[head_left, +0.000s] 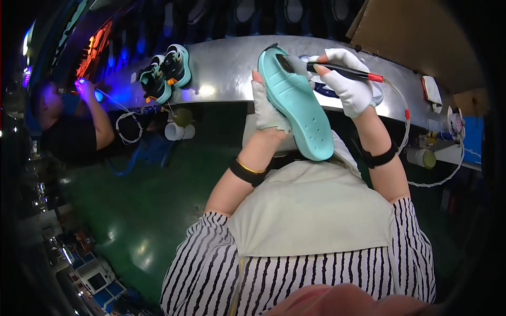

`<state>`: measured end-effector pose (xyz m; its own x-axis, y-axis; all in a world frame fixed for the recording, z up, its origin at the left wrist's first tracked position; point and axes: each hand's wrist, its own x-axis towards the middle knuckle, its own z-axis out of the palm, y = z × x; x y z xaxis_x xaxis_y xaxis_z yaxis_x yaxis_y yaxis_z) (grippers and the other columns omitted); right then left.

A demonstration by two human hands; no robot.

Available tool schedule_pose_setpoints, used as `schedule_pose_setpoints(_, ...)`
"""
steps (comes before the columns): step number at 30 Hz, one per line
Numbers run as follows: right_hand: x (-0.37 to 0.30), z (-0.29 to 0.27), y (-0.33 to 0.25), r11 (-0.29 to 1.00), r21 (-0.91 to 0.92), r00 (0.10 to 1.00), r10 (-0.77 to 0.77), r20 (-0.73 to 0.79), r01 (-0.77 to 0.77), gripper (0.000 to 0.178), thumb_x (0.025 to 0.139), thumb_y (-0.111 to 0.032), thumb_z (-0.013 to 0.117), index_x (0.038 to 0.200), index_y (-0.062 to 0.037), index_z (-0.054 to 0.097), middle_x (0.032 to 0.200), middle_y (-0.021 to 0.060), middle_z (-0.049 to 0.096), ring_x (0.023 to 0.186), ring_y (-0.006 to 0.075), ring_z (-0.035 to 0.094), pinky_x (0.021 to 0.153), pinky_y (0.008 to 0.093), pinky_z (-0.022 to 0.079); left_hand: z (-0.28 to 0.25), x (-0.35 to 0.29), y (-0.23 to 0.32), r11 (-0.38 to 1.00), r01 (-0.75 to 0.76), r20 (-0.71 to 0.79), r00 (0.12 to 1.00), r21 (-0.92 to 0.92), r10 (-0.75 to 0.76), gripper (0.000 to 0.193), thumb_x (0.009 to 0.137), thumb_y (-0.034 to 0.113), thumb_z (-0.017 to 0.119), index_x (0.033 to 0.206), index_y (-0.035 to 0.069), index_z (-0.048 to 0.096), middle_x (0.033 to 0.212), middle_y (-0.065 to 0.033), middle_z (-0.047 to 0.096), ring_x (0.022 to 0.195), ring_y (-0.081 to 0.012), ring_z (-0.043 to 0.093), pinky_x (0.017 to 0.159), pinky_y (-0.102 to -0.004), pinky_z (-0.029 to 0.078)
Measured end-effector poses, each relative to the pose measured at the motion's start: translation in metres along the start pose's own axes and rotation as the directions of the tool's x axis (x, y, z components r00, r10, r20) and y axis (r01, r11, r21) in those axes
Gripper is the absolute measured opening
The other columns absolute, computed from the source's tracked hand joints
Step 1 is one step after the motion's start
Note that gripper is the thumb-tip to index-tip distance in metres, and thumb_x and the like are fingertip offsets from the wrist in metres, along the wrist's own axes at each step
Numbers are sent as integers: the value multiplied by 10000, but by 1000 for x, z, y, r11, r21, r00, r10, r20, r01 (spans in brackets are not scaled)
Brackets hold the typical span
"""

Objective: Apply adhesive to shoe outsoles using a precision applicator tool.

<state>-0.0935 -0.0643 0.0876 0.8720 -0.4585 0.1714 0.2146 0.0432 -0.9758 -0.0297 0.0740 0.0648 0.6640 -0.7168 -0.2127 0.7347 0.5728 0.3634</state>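
Note:
My left hand [268, 107], in a white fingerless glove, grips a turquoise shoe sole [303, 113] by its left edge. The sole is tilted above the near edge of the bench, its end with small holes toward me. A black bit shows at its far tip, and a dark patch lies near that end. In my right hand [348, 81], gloved the same way, is a black-handled brush [345, 71] with a red band and a clear tube at its back. The brush tip meets the sole beside the dark patch. A navy and white piece [326, 90] lies partly hidden behind my right hand.
A pair of black and turquoise shoes [166, 72] stands on the metal bench [221, 68] to the left. Farther left, another person [71, 121] works under blue light. A cardboard sheet [416, 37] rises at back right. The tube [403, 100] loops down to a cup [421, 158].

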Motion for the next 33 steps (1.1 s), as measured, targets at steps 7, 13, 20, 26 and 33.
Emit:
schedule_pose_setpoints(7,-6,27,14,989,65,991,-131,-40,133,178,792,-2,646,952,-14,568,918,36,612,842,79,567,780,230,462,-17,12,-22,1000,-5,-4,1000,-1,5,643,842,650,335,1147,113,513,1081,-98,570,973,-224,565,858,-354,471)
schedule_pose_setpoints(13,-7,13,7,996,85,997,28,-70,-22,210,794,-43,646,981,-12,555,905,36,611,819,94,575,760,240,472,-9,5,-10,999,23,15,1000,-49,-22,645,851,647,312,1122,101,523,1077,-103,576,947,-208,575,827,-333,488)
schedule_pose_setpoints(20,-24,21,7,946,-213,953,-194,233,245,184,736,-33,663,909,-37,603,825,66,608,760,135,587,700,260,469,-28,12,2,999,38,-62,997,12,-37,654,831,640,357,1172,97,485,1105,-135,537,1005,-276,530,889,-411,442)
schedule_pose_setpoints(26,-33,18,11,747,-435,860,-381,339,502,156,697,-52,672,839,-61,610,797,74,611,718,208,596,692,281,475,-30,11,16,990,134,88,987,45,-137,734,806,665,356,1230,73,450,1201,-232,487,1070,-365,512,921,-467,430)
schedule_pose_setpoints(33,-56,-14,23,962,-269,993,-4,119,36,132,732,-54,680,848,-41,618,845,62,636,772,131,601,713,255,478,-48,-17,-5,913,119,61,986,389,-154,832,800,719,258,1318,74,335,1256,-142,465,1100,-313,499,966,-398,405)
